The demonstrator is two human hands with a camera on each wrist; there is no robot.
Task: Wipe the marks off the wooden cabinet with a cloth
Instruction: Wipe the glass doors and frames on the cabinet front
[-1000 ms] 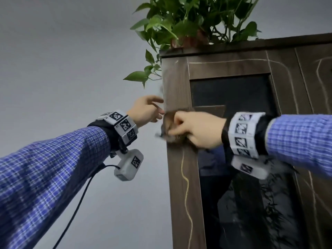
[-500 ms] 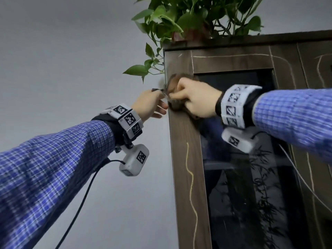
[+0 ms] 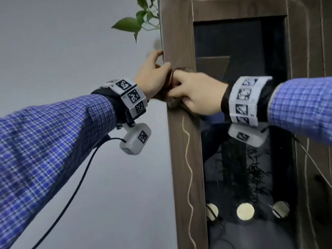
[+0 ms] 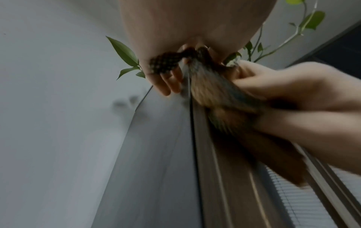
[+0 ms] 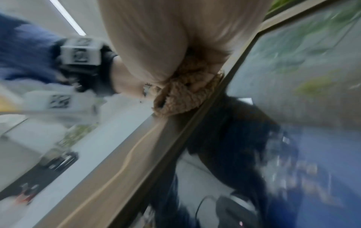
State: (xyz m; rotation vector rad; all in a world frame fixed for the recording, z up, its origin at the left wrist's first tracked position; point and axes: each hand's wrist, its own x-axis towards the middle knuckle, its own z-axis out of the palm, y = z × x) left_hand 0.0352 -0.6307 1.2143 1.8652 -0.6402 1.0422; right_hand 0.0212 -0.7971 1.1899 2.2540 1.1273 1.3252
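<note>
The dark wooden cabinet (image 3: 181,33) has a wavy yellowish mark (image 3: 188,159) running down its left stile; the right wrist view shows the same mark (image 5: 117,174). My right hand (image 3: 177,87) grips a bunched brown cloth (image 3: 171,103) and presses it on the stile just above the top of the mark. My left hand (image 3: 164,60) curls at the cabinet's left corner, touching the cloth. In the left wrist view a netted end of the cloth (image 4: 164,64) sits between the left fingers (image 4: 170,80). The fuzzy cloth (image 5: 181,95) bulges under my right palm.
A dark glass door (image 3: 239,168) fills the frame right of the stile. More pale lines (image 3: 307,69) run down the right stile. Plant leaves (image 3: 127,24) hang over the cabinet's top left corner. A plain grey wall (image 3: 71,51) lies to the left.
My right hand carried the cloth up the stile toward the top corner, then back down to just above the mark. My left hand closed in on the cabinet's corner and the cloth.
</note>
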